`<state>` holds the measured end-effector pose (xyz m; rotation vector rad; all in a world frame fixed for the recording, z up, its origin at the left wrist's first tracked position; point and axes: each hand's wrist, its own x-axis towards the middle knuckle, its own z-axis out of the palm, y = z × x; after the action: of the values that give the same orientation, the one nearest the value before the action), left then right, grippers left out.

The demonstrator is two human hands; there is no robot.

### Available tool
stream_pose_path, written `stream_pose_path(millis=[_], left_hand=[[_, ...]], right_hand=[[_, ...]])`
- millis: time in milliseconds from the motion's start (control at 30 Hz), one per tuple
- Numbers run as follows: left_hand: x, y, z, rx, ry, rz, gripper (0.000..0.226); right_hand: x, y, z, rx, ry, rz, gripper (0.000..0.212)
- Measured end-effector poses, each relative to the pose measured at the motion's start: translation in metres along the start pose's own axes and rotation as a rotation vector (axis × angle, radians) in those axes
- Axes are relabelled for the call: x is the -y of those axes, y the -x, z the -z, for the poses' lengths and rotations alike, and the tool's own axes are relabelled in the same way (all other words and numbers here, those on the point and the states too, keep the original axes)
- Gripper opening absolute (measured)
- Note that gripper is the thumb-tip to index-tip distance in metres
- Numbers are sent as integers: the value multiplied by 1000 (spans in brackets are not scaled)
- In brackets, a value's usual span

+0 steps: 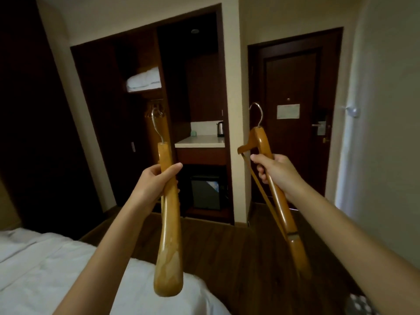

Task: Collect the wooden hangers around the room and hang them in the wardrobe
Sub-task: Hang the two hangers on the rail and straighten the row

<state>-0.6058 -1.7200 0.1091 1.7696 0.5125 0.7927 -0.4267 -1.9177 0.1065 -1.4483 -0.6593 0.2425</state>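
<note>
Wooden hanger (169, 233) clasped mid-arm in left grip (156, 180) — second hanger (284, 210) likewise in right grip (275, 171).

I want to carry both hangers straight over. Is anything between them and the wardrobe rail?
Nothing visible does. Ahead of the left hanger and right hanger lies bare floor, and the wardrobe stands open, its rail exposed. The bed corner sits low left, beside the path.

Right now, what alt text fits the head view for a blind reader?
The left hand grips one wooden hanger and the right hand a second hanger, hooks up. Ahead is an open wardrobe, a closed door to its right, a white bed lower left.
</note>
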Motion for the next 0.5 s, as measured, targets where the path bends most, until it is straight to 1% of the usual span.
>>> stream_pose_path(millis=[100, 200, 333, 433, 500], left_hand=[[35, -68, -22, -13, -39, 44, 33], [71, -139, -36, -38, -56, 79, 20], [118, -249, -43, -81, -76, 130, 18], [140, -342, -43, -115, -83, 163, 20], [150, -395, -43, -152, -80, 173, 28]], right_hand=[[-46, -85, -11, 60, -31, -54, 14], [-85, -168, -25, 115, -45, -75, 14], [-128, -289, -49, 202, -46, -83, 14], [-142, -387, -69, 257, -21, -92, 15], [-151, -442, -80, 283, -16, -89, 16]])
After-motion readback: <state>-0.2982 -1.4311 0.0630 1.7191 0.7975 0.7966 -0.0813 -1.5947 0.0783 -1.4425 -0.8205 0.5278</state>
